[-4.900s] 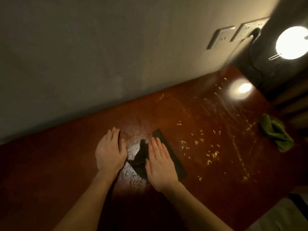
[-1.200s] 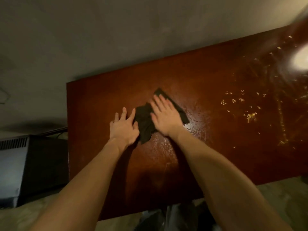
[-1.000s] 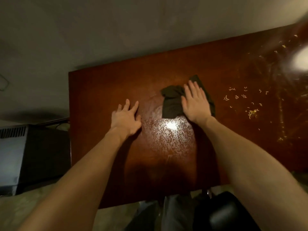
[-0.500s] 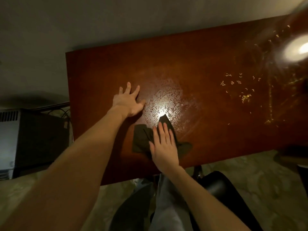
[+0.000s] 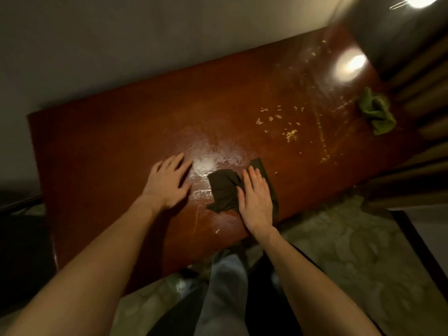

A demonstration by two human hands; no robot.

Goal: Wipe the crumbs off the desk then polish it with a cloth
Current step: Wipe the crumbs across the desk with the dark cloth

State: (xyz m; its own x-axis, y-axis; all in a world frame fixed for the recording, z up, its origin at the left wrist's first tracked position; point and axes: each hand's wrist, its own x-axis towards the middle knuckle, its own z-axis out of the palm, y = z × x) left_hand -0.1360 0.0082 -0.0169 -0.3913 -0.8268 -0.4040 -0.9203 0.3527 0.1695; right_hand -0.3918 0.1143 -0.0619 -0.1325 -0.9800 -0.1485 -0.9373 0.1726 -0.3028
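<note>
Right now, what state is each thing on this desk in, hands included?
desk: wet, streaky patch at centre.
left hand: flat on the desk, holding nothing.
right hand: flat, pressing the dark cloth.
dark cloth: crumpled near the front edge.
crumbs: scattered right of the dark cloth.
green cloth: bunched, untouched, far right.
lamp: lit.

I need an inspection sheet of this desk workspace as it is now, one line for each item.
Surface: reddish-brown wooden desk, wet streaky patch near the middle.
Job's things: dark crumpled cloth under the right hand; pale yellow crumbs scattered to the right, unwiped.
Clutter: crumpled green cloth at the right end.
Hands: left hand flat on the desk; right hand flat on the dark cloth.
Cables: nothing seen.
Surroundings: grey wall, patterned floor.
</note>
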